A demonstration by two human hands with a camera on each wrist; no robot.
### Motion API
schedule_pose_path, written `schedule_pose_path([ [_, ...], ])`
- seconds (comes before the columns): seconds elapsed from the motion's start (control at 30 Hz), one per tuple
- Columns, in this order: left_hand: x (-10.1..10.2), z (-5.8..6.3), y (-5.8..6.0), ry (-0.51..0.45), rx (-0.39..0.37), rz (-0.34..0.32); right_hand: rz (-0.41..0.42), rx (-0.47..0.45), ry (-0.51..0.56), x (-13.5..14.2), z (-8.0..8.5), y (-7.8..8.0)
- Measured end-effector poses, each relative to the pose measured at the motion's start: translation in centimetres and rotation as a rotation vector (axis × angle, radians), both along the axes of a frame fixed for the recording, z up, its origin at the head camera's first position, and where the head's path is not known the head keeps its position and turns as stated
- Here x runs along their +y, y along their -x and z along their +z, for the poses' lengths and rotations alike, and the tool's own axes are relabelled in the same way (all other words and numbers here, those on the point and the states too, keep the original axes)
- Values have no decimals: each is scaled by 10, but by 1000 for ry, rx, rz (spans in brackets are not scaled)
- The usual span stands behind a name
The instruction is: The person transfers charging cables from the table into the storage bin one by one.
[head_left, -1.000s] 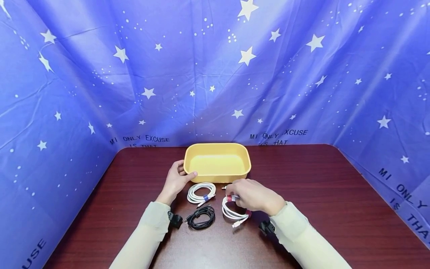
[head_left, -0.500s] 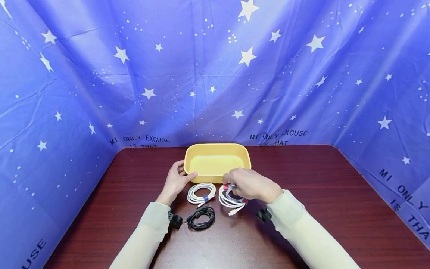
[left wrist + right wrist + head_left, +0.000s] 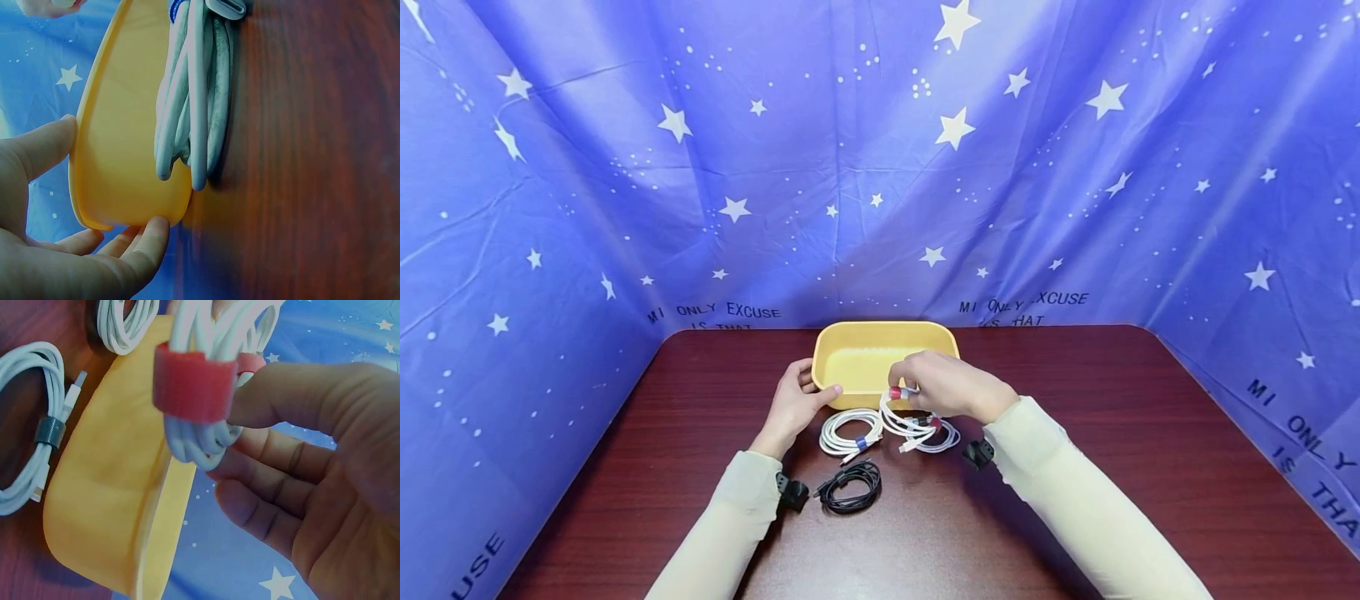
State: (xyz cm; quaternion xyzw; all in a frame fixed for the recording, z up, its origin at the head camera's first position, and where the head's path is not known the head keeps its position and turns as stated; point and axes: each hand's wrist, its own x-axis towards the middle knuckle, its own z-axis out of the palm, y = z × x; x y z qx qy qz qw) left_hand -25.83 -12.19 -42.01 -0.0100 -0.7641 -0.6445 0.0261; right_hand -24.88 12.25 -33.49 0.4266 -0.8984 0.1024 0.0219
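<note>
My left hand (image 3: 793, 400) grips the near left corner of a yellow box (image 3: 827, 398), thumb on its front wall and fingers along its side. Over the box's front right edge, my right hand (image 3: 951, 385) pinches a coiled white cable (image 3: 187, 447) bundled with red straps (image 3: 195, 384). Below it on the table lies another white cable (image 3: 53, 394) with a dark strap, partly covered in the head view. A white cable coil (image 3: 194, 100) with a blue strap sits just in front of the box. Nearer to me is a coiled black cable (image 3: 850, 486).
The dark reddish wooden table (image 3: 1090, 467) extends to both sides and toward me. A blue curtain (image 3: 880, 167) with white stars encloses its back and sides. Black wrist cameras (image 3: 792, 493) are strapped over both sleeves.
My right hand has lifted the red-strapped white cable and moved it up and left to the box's front edge, exposing the white cable beneath. The left hand stays on the box.
</note>
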Motion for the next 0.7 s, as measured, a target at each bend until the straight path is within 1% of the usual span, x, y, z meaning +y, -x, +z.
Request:
schedule_pose_path([
  [0.23, 0, -1, 1, 1, -3, -1, -36, -34, -13, -4, 6, 11],
  [0.33, 0, -2, 1, 1, -2, -2, -45, -34, -20, -7, 8, 15],
  [0.7, 2, -1, 0, 5, -18, -1, -30, -7, -4, -14, 12, 34],
])
